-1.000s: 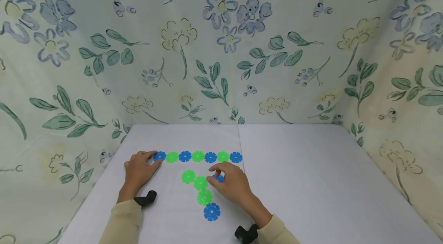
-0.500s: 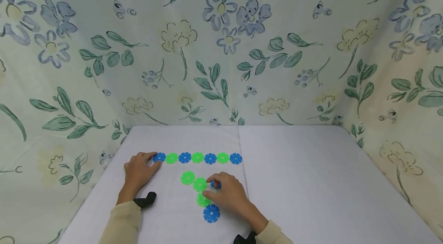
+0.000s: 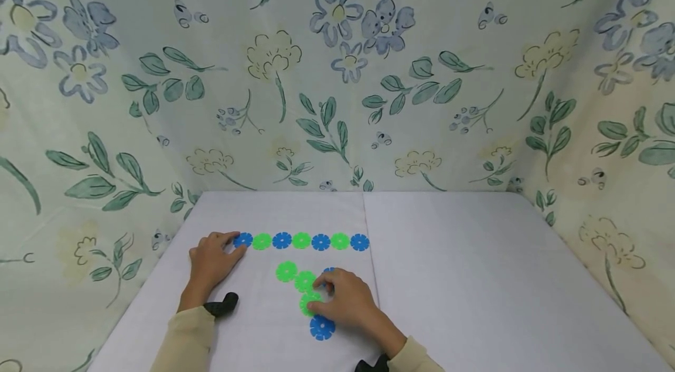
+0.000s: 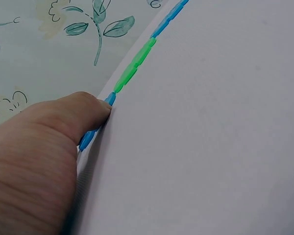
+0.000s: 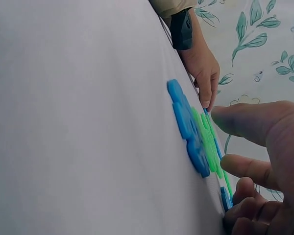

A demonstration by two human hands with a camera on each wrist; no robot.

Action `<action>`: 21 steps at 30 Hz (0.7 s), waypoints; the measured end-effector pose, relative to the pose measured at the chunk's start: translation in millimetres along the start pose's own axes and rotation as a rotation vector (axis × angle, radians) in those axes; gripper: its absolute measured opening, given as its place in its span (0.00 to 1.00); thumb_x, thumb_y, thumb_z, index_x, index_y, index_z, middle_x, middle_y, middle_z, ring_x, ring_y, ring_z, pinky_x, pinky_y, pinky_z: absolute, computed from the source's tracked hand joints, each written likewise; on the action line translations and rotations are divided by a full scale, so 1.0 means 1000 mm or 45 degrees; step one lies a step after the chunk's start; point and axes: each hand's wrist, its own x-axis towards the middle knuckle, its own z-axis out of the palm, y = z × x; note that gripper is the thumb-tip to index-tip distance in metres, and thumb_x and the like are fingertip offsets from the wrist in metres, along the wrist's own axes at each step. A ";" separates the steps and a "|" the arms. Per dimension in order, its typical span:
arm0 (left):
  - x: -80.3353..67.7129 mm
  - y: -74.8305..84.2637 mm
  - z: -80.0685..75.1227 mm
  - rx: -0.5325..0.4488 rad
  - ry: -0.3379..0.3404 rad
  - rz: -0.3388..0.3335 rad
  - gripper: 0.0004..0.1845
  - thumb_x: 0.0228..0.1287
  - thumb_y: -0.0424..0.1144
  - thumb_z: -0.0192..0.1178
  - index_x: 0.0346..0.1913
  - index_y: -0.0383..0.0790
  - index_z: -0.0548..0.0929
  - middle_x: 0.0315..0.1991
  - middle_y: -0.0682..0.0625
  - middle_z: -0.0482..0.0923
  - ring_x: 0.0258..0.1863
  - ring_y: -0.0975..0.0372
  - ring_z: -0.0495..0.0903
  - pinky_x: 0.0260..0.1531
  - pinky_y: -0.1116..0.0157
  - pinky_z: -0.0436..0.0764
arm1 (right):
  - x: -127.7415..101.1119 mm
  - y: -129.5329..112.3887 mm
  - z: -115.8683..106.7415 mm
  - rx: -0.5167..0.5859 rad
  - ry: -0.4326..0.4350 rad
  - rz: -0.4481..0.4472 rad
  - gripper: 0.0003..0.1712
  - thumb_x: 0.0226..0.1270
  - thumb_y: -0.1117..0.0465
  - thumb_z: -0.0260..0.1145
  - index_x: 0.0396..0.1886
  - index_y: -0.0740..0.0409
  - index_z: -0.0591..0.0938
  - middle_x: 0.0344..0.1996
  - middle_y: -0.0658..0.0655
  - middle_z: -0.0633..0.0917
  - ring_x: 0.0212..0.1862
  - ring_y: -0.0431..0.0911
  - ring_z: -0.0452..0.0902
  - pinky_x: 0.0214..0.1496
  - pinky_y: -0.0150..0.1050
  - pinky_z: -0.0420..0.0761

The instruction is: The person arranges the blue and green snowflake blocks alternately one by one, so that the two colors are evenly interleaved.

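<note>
A row of alternating blue and green toothed discs [image 3: 301, 241] lies flat on the white table [image 3: 474, 278]. My left hand [image 3: 232, 246] rests beside the row's left end, a fingertip touching the end blue disc [image 3: 243, 239], also seen edge-on as the end blue disc [image 4: 95, 131]. Nearer me lie three loose green discs [image 3: 287, 271] and a blue disc [image 3: 321, 328]. My right hand [image 3: 323, 290] lies over the nearest green disc [image 3: 307, 304], with another blue disc [image 3: 329, 271] peeking out beyond its fingers. In the right wrist view the thumb and forefinger are apart and hold nothing.
Floral cloth [image 3: 337, 79] walls the table at the back and both sides. A seam [image 3: 369, 225] runs down the table's middle. Black wrist straps [image 3: 221, 303] sit on both forearms. The table's right half holds no discs.
My right hand has drawn back toward me, from the blue disc to over the nearest green disc. The left hand and the row have not moved.
</note>
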 end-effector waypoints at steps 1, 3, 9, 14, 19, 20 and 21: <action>0.000 0.000 0.000 0.001 0.002 0.002 0.27 0.65 0.55 0.63 0.64 0.47 0.80 0.58 0.36 0.78 0.56 0.42 0.74 0.45 0.45 0.63 | 0.000 0.000 0.001 -0.010 0.002 -0.001 0.22 0.49 0.37 0.77 0.41 0.41 0.88 0.26 0.42 0.77 0.27 0.34 0.68 0.27 0.31 0.67; 0.000 -0.001 0.001 0.003 0.007 0.006 0.27 0.65 0.55 0.63 0.64 0.47 0.80 0.58 0.37 0.78 0.56 0.42 0.74 0.45 0.45 0.63 | 0.000 0.000 0.002 -0.033 0.005 -0.004 0.23 0.49 0.36 0.77 0.41 0.41 0.89 0.25 0.41 0.77 0.27 0.34 0.68 0.27 0.31 0.67; -0.001 -0.003 0.002 -0.001 0.006 -0.004 0.28 0.65 0.55 0.64 0.64 0.48 0.80 0.58 0.37 0.78 0.56 0.43 0.74 0.45 0.46 0.63 | -0.002 -0.001 0.004 -0.083 -0.005 -0.004 0.23 0.47 0.34 0.77 0.40 0.39 0.88 0.25 0.40 0.76 0.27 0.34 0.68 0.26 0.32 0.66; 0.000 -0.003 0.002 -0.004 0.019 0.002 0.28 0.65 0.55 0.64 0.64 0.48 0.80 0.58 0.37 0.78 0.56 0.43 0.74 0.45 0.45 0.63 | -0.001 -0.001 0.005 -0.110 -0.007 -0.002 0.23 0.47 0.34 0.76 0.41 0.38 0.88 0.25 0.40 0.76 0.27 0.34 0.68 0.27 0.32 0.66; 0.000 -0.002 0.002 -0.009 0.016 -0.005 0.28 0.64 0.55 0.64 0.64 0.48 0.80 0.58 0.37 0.78 0.56 0.43 0.74 0.45 0.46 0.63 | -0.001 -0.001 0.006 -0.133 -0.007 0.004 0.26 0.46 0.32 0.77 0.42 0.38 0.88 0.25 0.40 0.75 0.28 0.34 0.67 0.27 0.31 0.66; 0.000 -0.003 0.002 -0.008 0.014 -0.007 0.28 0.64 0.55 0.64 0.64 0.47 0.80 0.58 0.37 0.78 0.56 0.43 0.74 0.45 0.46 0.62 | -0.002 -0.001 0.006 -0.135 -0.007 0.005 0.27 0.45 0.32 0.77 0.42 0.39 0.88 0.26 0.39 0.75 0.28 0.34 0.67 0.27 0.31 0.66; 0.000 -0.003 0.003 -0.008 0.014 -0.008 0.28 0.64 0.55 0.64 0.64 0.47 0.80 0.58 0.37 0.78 0.56 0.43 0.74 0.45 0.46 0.62 | -0.002 -0.001 0.006 -0.137 -0.005 0.005 0.27 0.45 0.32 0.77 0.43 0.39 0.88 0.26 0.39 0.75 0.28 0.34 0.67 0.27 0.31 0.66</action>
